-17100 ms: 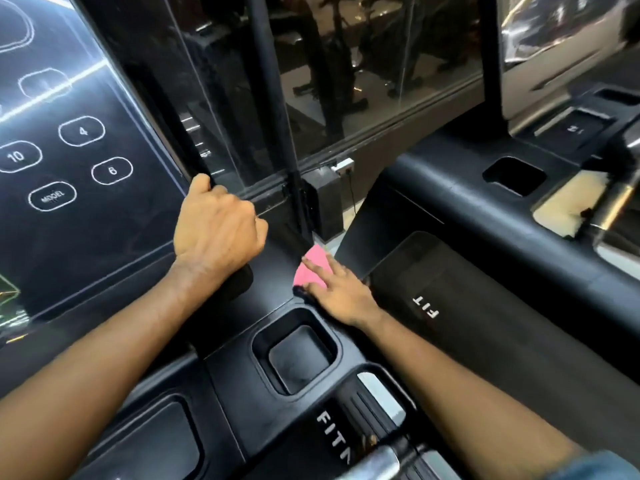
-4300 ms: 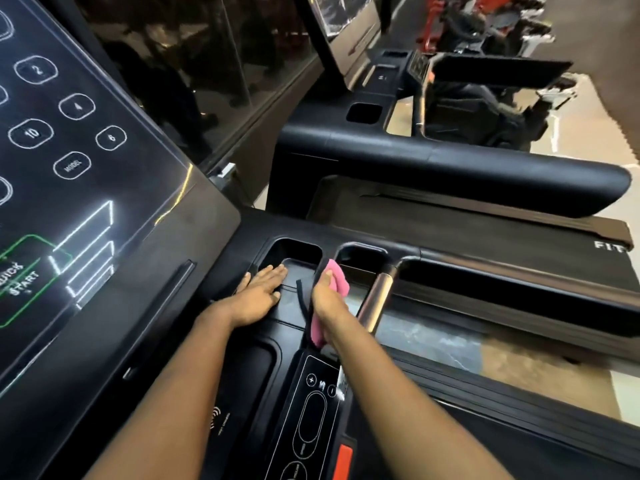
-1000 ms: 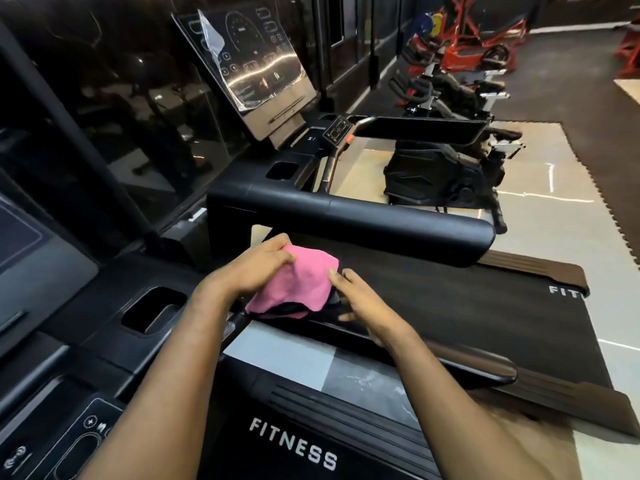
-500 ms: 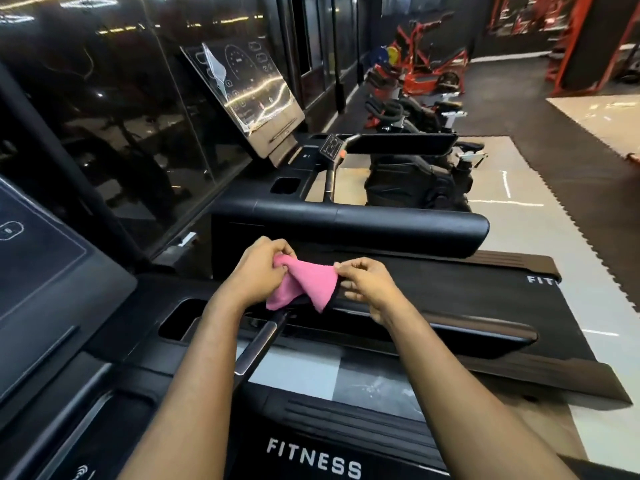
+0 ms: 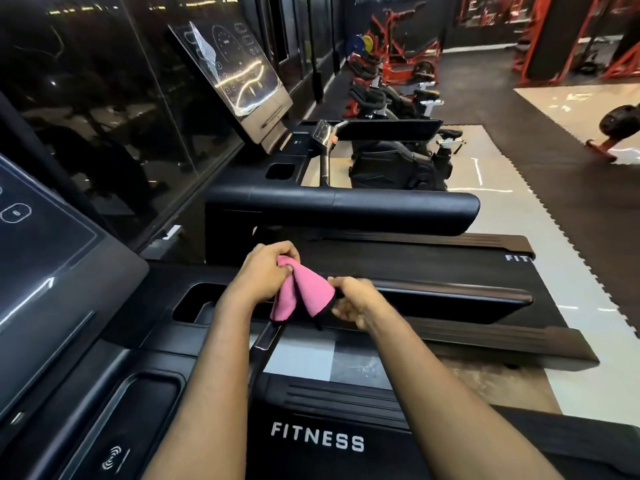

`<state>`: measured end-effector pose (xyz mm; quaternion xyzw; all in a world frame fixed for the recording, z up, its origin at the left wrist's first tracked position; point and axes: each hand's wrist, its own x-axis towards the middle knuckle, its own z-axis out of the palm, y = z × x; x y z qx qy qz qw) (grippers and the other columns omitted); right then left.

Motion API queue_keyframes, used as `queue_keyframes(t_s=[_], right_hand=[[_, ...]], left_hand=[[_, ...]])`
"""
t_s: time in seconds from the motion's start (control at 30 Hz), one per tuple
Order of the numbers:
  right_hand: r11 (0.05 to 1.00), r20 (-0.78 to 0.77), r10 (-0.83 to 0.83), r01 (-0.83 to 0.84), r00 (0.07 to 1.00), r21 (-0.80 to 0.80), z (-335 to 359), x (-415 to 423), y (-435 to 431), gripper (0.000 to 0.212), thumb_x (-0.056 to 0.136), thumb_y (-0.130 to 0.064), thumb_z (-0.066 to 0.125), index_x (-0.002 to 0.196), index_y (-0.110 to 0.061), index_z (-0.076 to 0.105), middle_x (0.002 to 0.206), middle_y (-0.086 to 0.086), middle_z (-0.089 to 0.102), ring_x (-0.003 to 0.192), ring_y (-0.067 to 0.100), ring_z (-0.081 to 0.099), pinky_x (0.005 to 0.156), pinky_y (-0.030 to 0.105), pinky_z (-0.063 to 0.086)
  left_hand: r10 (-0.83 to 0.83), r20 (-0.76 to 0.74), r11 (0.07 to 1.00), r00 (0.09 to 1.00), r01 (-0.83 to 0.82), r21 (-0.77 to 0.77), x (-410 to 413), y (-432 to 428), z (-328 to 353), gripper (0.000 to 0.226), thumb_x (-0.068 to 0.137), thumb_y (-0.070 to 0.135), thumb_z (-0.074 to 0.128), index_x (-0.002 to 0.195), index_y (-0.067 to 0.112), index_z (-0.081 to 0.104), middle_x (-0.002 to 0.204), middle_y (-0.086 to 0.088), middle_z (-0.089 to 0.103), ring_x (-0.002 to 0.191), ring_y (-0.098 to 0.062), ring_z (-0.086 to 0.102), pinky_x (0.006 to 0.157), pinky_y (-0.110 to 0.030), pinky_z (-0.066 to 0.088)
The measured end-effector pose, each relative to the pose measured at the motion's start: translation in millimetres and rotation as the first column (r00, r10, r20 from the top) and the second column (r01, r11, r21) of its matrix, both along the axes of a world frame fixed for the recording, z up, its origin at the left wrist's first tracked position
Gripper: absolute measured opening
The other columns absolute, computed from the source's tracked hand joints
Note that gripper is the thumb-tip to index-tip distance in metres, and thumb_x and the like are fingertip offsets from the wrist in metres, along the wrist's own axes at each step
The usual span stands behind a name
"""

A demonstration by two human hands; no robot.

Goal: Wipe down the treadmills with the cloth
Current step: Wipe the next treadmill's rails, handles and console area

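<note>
Nearest: black treadmill deck (image 5: 346, 455) lettered FITNESS. Above its side rail, in air: pink cloth (image 5: 304, 289), soft fabric, black edging, folded, held between both hands. Left hand (image 5: 263, 271): fingers (image 5: 287, 252) clamped on upper corner. Right hand (image 5: 353, 299): fingers (image 5: 337, 282) pinching lower black edge. Beyond: second black treadmill (image 5: 346, 209), padded handrail, tilted glossy screen (image 5: 239, 81). Farthest: red gym machines (image 5: 398, 60).

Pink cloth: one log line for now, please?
pink cloth: hanging between hands | left hand: grips top corner | right hand: pinches edge
</note>
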<state>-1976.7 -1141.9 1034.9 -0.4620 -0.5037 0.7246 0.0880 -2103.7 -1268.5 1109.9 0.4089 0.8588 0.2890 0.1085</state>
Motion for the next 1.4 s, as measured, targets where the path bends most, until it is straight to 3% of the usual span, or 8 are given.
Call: queue_keyframes(t_s=[0.17, 0.37, 0.6, 0.77, 1.07, 1.17, 1.27, 1.4], right_hand=[[0.953, -0.121, -0.077, 0.108, 0.990, 0.283, 3, -2, 10, 0.020, 0.079, -0.006, 0.078, 0.077, -0.017, 0.061, 0.077, 0.006, 0.068, 0.050, 0.013, 0.047, 0.051, 0.028, 0.041], [0.860, -0.125, -0.124, 0.170, 0.984, 0.481, 7, 18, 18, 0.024, 0.081, -0.015, 0.082, 0.083, -0.024, 0.060, 0.073, -0.004, 0.065, 0.063, 0.010, 0.056, 0.069, 0.030, 0.049], [0.833, 0.005, -0.314, 0.273, 0.949, 0.480, -5, 61, 54, 0.030, 0.080, -0.022, 0.085, 0.072, -0.017, 0.057, 0.081, 0.002, 0.070, 0.071, 0.015, 0.061, 0.071, 0.026, 0.049], [0.846, 0.145, -0.441, 0.356, 0.886, 0.398, -22, 86, 71, 0.034, 0.070, -0.033, 0.089, 0.060, -0.016, 0.061, 0.075, 0.007, 0.074, 0.080, 0.033, 0.074, 0.080, 0.043, 0.062], [0.818, 0.000, -0.412, 0.370, 0.911, 0.441, -25, 102, 85, 0.016, 0.090, -0.021, 0.071, 0.084, -0.016, 0.057, 0.088, 0.003, 0.068, 0.084, 0.023, 0.064, 0.083, 0.037, 0.052], [0.868, -0.097, -0.355, 0.367, 0.930, 0.336, -29, 100, 86, 0.020, 0.087, -0.015, 0.074, 0.084, -0.021, 0.056, 0.089, 0.003, 0.067, 0.078, 0.022, 0.065, 0.067, 0.034, 0.050], [0.892, -0.105, -0.337, 0.353, 0.935, 0.281, -35, 97, 82, 0.018, 0.091, -0.010, 0.070, 0.083, -0.020, 0.058, 0.084, 0.003, 0.067, 0.068, 0.017, 0.062, 0.053, 0.021, 0.041], [0.894, -0.077, -0.360, 0.368, 0.930, 0.256, -42, 92, 74, 0.011, 0.084, -0.013, 0.059, 0.079, -0.022, 0.062, 0.082, 0.004, 0.071, 0.073, 0.022, 0.063, 0.063, 0.037, 0.053]], left_hand=[[0.056, 0.251, 0.992, 0.966, -0.025, -0.124, -13, -17, -12, 0.034, 0.069, -0.003, 0.050, 0.072, 0.024, 0.071, 0.065, -0.001, 0.067, 0.066, -0.022, 0.060, 0.065, -0.035, 0.053], [0.261, 0.549, 0.956, 0.794, -0.133, -0.262, 16, 7, -30, 0.031, 0.096, 0.027, 0.065, 0.075, 0.005, 0.058, 0.059, -0.008, 0.051, 0.049, -0.019, 0.046, 0.046, -0.024, 0.042], [0.253, 0.346, 0.908, 0.904, -0.099, -0.406, 50, 53, -45, 0.015, 0.077, 0.009, 0.065, 0.083, -0.003, 0.071, 0.059, -0.009, 0.061, 0.051, -0.021, 0.055, 0.048, -0.023, 0.043], [0.365, 0.217, 0.929, 0.905, -0.341, -0.143, 78, 88, -43, 0.012, 0.090, 0.013, 0.061, 0.095, 0.008, 0.071, 0.110, -0.016, 0.073, 0.108, -0.035, 0.066, 0.093, -0.035, 0.053], [0.321, 0.213, 0.901, 0.923, -0.367, 0.233, 99, 114, -37, 0.009, 0.096, 0.007, 0.058, 0.088, 0.010, 0.060, 0.087, -0.004, 0.063, 0.086, -0.026, 0.059, 0.072, -0.024, 0.035], [0.274, 0.193, 0.891, 0.942, -0.324, 0.317, 99, 115, -31, 0.012, 0.096, 0.005, 0.058, 0.085, 0.011, 0.060, 0.081, -0.002, 0.062, 0.079, -0.022, 0.056, 0.068, -0.022, 0.033], [0.214, 0.172, 0.913, 0.962, -0.260, 0.315, 95, 115, -23, 0.016, 0.096, 0.006, 0.058, 0.083, 0.016, 0.061, 0.072, 0.004, 0.059, 0.068, -0.014, 0.054, 0.055, -0.015, 0.034], [0.029, 0.178, 0.988, 0.984, -0.056, 0.147, 89, 114, -10, 0.020, 0.091, 0.005, 0.061, 0.098, 0.023, 0.066, 0.079, 0.006, 0.060, 0.072, -0.007, 0.054, 0.061, -0.014, 0.037]])
